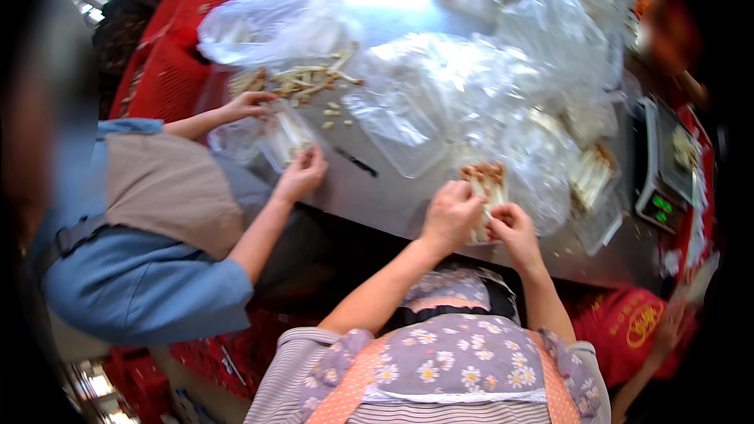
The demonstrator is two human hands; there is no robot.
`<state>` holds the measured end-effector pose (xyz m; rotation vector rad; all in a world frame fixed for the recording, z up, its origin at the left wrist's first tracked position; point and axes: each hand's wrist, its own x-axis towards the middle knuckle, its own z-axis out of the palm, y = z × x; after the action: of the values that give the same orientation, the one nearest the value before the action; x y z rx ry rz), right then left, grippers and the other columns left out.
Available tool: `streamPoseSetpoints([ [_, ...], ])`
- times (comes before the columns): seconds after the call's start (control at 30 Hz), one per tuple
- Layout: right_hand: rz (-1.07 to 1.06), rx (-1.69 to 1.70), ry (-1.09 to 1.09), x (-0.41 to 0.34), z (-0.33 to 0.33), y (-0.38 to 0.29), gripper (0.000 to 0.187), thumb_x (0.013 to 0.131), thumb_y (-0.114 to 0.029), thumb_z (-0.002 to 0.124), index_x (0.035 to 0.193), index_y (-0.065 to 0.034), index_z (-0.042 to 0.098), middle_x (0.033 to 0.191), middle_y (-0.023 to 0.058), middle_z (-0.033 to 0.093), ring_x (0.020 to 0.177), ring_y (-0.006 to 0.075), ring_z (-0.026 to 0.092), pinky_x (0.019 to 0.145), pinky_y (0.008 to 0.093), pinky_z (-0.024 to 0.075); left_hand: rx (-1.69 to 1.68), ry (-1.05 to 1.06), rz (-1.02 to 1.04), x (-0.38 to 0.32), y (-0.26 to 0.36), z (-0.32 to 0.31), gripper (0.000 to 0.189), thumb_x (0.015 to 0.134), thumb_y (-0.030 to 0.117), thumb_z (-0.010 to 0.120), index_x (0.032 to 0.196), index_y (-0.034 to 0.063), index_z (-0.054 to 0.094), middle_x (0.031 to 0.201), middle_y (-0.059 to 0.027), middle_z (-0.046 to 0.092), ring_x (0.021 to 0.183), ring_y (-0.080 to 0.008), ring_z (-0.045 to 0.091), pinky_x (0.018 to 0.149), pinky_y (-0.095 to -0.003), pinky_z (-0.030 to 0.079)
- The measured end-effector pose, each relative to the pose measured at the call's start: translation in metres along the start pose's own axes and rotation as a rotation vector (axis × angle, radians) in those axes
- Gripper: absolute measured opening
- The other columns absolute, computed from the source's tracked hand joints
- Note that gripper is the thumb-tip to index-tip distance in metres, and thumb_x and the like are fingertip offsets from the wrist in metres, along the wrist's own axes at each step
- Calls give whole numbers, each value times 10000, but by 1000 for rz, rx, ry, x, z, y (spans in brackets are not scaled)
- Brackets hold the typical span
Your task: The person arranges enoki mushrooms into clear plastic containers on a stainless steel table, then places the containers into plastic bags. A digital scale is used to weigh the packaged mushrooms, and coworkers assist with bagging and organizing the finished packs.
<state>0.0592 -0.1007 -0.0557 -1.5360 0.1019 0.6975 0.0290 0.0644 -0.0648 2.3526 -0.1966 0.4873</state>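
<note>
Long-stemmed mushrooms (490,172) with white stems and brown caps lie in a row before me, near the table's front edge. A clear tray seems to be under them, mostly hidden by my hands. My left hand (450,215) is curled over the left side of the row, its fingertips at a white stem. From the right, my right hand (517,229) pinches at the same spot with thumb and forefinger. My fingers partly cover the stems there. Just right of the row sits a clear plastic bag (539,188).
At left, a co-worker's hands (303,174) hold a clear tray (271,150) of mushrooms. Loose mushrooms (306,79), a black pen-like tool (356,161), an empty clear tray (406,153) and plastic bags (436,65) lie on the metal table (377,203). A digital scale (665,171) stands right.
</note>
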Motion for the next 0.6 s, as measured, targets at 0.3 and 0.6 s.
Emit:
streamPoseSetpoints([
  [0.3,-168,-203,92,-4,-11,-8,78,863,-21,553,937,0,540,772,18,585,664,82,565,586,227,470,-1,116,92,16,11,-2,70,714,113,647,732,87,585,794,-55,564,834,-251,555,827,-392,437],
  [0.6,-477,-644,194,-23,-8,-35,85,818,-39,626,868,10,577,740,100,587,614,171,562,578,296,453,48,64,148,15,19,-5,68,715,134,646,722,95,590,735,-49,553,798,-246,554,916,-409,417],
])
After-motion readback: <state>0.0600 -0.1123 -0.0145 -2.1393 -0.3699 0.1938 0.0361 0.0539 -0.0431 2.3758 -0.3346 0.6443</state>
